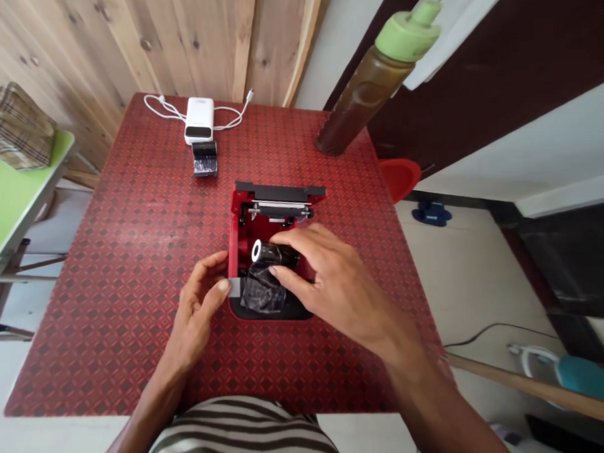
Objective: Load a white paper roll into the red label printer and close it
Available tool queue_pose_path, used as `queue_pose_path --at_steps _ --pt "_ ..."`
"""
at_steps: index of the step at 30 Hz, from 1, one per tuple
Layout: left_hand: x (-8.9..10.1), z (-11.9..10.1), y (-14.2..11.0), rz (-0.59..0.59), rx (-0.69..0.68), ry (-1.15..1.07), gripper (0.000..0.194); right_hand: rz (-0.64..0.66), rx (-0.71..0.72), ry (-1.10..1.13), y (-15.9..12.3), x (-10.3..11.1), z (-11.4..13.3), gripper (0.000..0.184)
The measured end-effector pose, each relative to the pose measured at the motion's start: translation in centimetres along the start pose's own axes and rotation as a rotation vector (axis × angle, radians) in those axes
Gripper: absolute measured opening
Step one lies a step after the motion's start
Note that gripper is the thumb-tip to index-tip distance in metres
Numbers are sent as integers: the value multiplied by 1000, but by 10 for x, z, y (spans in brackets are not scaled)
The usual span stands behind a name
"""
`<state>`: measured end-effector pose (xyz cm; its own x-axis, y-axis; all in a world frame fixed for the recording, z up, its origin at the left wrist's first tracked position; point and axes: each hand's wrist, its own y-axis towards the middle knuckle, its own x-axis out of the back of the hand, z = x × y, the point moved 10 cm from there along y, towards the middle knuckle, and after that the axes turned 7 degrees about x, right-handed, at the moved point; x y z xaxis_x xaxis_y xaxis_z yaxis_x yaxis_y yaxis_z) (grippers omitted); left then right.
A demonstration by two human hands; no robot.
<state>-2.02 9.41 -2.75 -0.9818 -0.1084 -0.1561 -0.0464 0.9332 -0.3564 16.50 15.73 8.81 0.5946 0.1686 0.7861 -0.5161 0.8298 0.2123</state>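
Observation:
A small red and black printer (231,246) stands on the table with its lid raised. Inside it is a roll of black ribbon (269,253) with a white core, and a loose, wrinkled black stretch (263,289) hangs from it over the front. My right hand (328,269) pinches the roll between thumb and fingers. At the printer's left wall, my left hand (200,301) grips the side, its thumb at a grey piece (235,287) on the front corner. Part of the printer's right side is hidden behind my right hand.
The red patterned table (134,280) bears a white power bank (200,117) with cables, another small black roll (205,159) and a tall brown bottle (366,93) with a green cap. A green table (10,199) stands left; a red stool (400,177) is at the right.

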Motion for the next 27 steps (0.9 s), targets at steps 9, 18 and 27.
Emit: queue_pose_path --at_steps 9,18,27 --pt "1 1 1 1 -8 10 54 70 30 -352 19 -36 -5 19" --pt "1 1 0 1 -5 13 53 185 21 -414 30 -54 -21 23" --pt "-1 -5 1 0 -28 27 53 254 -13 -429 35 -52 -15 21"
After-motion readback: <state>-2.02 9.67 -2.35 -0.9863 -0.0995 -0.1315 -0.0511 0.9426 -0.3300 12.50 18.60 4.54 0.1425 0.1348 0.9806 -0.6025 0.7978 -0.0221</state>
